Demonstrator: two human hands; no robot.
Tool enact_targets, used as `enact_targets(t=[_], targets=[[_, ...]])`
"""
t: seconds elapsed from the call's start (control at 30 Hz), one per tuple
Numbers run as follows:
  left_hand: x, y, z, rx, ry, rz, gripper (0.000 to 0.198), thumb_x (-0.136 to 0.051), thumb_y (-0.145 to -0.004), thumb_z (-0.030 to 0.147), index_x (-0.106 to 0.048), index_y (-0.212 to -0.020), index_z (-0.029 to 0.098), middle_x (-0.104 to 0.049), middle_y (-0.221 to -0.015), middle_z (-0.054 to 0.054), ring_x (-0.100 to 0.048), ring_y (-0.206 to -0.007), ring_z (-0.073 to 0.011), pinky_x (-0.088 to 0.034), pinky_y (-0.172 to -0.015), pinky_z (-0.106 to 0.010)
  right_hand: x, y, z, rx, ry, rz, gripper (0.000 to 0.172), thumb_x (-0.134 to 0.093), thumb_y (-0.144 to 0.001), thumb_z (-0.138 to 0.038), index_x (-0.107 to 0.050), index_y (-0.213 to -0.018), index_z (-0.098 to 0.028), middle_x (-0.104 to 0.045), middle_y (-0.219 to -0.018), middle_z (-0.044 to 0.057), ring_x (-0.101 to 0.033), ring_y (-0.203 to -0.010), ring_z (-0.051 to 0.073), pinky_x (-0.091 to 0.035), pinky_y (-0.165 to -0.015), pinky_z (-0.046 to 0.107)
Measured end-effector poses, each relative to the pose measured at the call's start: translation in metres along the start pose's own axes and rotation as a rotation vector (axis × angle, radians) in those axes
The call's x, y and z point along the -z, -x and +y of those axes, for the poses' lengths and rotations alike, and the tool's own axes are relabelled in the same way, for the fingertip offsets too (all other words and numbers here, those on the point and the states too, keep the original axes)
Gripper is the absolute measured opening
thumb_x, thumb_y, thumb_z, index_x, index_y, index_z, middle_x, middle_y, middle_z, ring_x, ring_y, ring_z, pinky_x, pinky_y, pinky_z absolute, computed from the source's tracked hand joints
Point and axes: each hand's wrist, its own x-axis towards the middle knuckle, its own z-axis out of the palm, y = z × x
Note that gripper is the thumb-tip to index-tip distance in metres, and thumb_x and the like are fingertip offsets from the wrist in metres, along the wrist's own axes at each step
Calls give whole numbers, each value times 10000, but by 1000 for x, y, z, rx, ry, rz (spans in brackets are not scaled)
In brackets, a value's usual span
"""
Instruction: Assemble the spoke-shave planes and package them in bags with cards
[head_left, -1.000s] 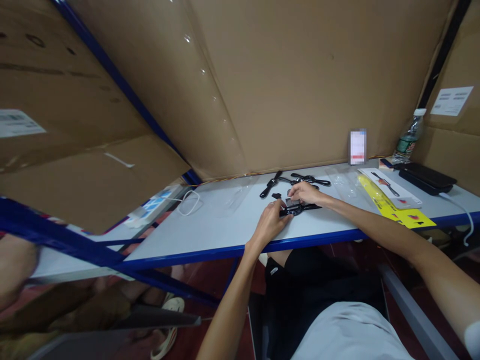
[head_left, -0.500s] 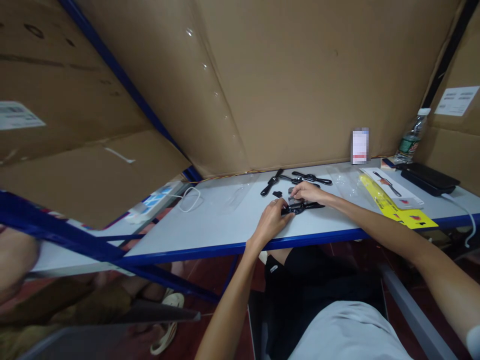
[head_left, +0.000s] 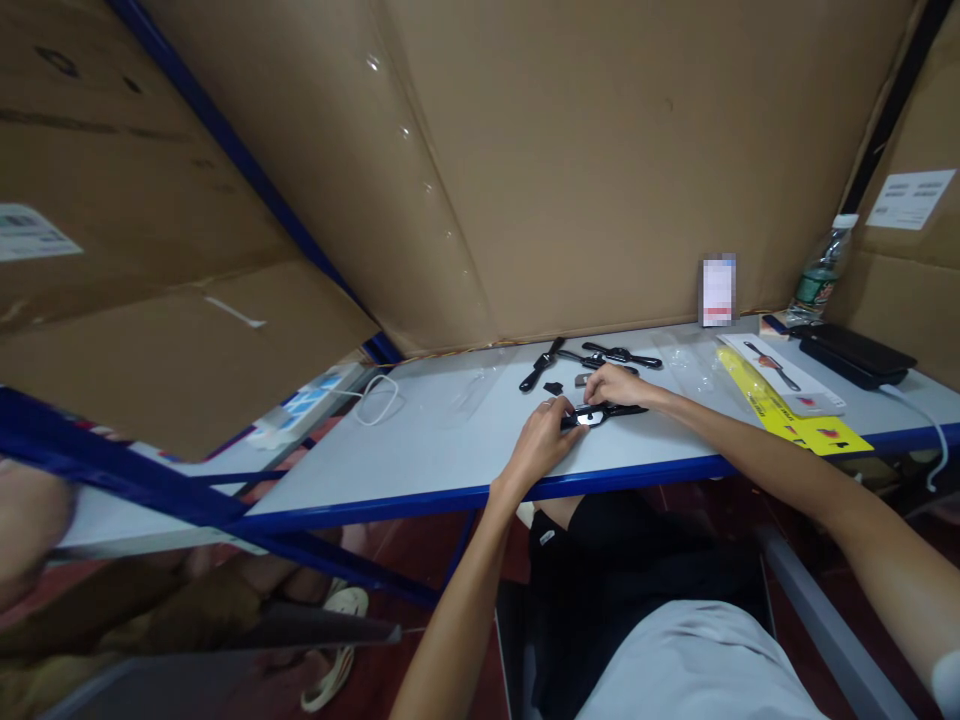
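A black spokeshave [head_left: 626, 409] lies on the table near its front edge, with a shiny metal blade [head_left: 590, 417] flat against its middle. My left hand [head_left: 549, 436] is closed around the spokeshave's left end, thumb along the near side. Just above the middle, my right hand [head_left: 613, 384] is pinched at the blade's upper edge; its fingertips are partly hidden. Beside those fingers rests a grey metal piece [head_left: 581, 380]. A small black part [head_left: 553, 388] is left of it. Behind my hands are more black spokeshaves, one [head_left: 541, 366] slanting at left and another [head_left: 622, 355] at right.
On the right are clear plastic bags [head_left: 688, 368], a yellow printed card [head_left: 825, 437], a black case [head_left: 856, 356] and a bottle [head_left: 817, 280]. A phone [head_left: 718, 292] leans on the cardboard wall. A white cable [head_left: 379, 400] curls at left, near another person's shoe [head_left: 345, 605].
The blade, held raised beneath my right fingers before, now lies bright against the spokeshave's middle. My left hand keeps its hold in the same place.
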Motion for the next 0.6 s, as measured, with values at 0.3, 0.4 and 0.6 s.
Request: enact_targets(t=[0.3,0.4,0.6], targets=[[-3,0,-3,-10,-10,-6,292,-698,-874,420,-609,-1050,203,-629,-1000,-75,-628,-949,-258,-486,-832,-362,5,2,-1,-8,34,-85,225,-626,-716,-63,-819,-813,-125,-755,-755,39,-648,-754,167,-435,-679,238],[-3,1,-3,-4,-9,-19,336,-698,-871,446,-613,-1086,202,-619,-1010,-78,-629,-972,-267,-489,-850,-374,5,1,0,-24,29,-88,229,-620,-708,-73,-818,-806,-133,-741,-725,28,-637,-730,160,-430,-661,232],[-1,1,-2,-8,4,-26,317,-666,-893,437,-615,-1097,200,-622,-1007,-77,-625,-990,-270,-486,-865,-379,5,1,1,-24,27,-101,240,-610,-703,-100,-820,-812,-138,-715,-683,12,-611,-695,150,-412,-633,231]])
